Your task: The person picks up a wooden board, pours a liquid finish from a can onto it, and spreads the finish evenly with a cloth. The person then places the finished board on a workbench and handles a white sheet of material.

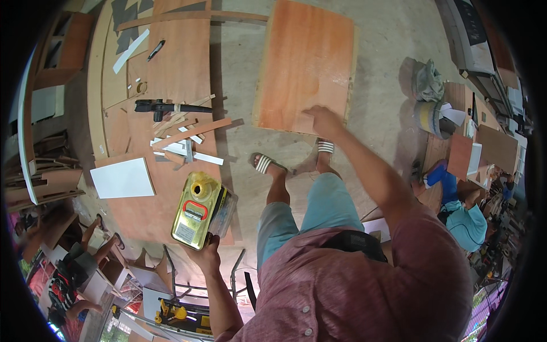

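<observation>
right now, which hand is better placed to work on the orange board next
Probably the right hand: it is at the near end of the orange board, while the left hand holds the yellow can off to the left.

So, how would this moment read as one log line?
left hand: holding yellow-green can | right hand: at near edge of orange-brown panel | nearby: white board, wood strips

head: left fisheye, head-worn | faces down past shirt (pixel 364 285) | shirt near, floor (pixel 234 68) farther
</observation>
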Action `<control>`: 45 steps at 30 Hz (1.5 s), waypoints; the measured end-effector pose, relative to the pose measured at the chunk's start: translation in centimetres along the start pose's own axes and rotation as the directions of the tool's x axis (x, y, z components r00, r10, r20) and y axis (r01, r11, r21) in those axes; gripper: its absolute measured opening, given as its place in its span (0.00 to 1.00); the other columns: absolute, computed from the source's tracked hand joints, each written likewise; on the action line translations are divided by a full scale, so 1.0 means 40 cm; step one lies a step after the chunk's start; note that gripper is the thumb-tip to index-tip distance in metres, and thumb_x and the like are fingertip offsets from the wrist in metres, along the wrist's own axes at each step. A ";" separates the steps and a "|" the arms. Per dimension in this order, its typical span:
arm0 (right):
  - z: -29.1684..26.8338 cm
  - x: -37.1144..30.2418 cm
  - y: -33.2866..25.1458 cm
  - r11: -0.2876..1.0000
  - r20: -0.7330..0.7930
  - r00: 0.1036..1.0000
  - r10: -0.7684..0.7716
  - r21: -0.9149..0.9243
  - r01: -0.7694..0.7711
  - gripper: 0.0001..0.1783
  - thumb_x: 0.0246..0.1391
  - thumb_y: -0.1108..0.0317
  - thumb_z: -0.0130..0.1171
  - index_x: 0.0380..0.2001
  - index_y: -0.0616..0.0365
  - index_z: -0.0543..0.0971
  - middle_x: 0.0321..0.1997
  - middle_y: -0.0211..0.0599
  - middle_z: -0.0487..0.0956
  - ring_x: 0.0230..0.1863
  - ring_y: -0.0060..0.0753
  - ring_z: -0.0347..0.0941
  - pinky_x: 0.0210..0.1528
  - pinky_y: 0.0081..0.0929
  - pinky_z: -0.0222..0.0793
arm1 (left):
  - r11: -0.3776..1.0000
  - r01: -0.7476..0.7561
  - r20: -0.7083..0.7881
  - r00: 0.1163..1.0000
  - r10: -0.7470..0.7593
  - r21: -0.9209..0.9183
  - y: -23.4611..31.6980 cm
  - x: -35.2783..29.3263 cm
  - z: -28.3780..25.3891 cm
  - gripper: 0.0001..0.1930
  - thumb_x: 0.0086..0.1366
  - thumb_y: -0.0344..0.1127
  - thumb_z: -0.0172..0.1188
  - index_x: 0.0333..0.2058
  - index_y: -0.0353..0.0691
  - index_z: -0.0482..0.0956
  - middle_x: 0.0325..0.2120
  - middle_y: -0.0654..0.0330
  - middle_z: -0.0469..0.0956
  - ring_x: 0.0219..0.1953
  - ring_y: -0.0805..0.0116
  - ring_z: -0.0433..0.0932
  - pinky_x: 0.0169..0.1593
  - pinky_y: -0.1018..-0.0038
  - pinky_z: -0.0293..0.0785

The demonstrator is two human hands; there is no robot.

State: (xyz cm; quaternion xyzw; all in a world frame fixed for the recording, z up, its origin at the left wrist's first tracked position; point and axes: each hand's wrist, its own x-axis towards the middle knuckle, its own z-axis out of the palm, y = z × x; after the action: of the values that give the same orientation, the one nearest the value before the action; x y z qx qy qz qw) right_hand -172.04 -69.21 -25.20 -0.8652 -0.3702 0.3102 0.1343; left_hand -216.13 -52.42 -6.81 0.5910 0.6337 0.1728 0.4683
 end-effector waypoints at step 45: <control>0.149 0.129 0.108 0.904 -0.274 0.962 0.009 -0.408 -0.125 0.24 0.56 0.69 0.54 0.57 0.51 0.77 0.54 0.40 0.75 0.54 0.47 0.74 0.49 0.45 0.75 | 0.995 -0.068 0.045 0.997 0.065 0.076 -0.033 -0.024 0.013 0.32 0.41 0.21 0.66 0.50 0.29 0.72 0.40 0.57 0.75 0.38 0.67 0.75 0.48 0.72 0.73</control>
State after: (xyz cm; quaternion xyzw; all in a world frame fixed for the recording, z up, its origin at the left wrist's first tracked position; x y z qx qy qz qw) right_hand -170.68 -68.43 -34.05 -0.9197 -0.3768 0.1089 -0.0181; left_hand -216.64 -53.81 -7.72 0.6330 0.6099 0.1508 0.4523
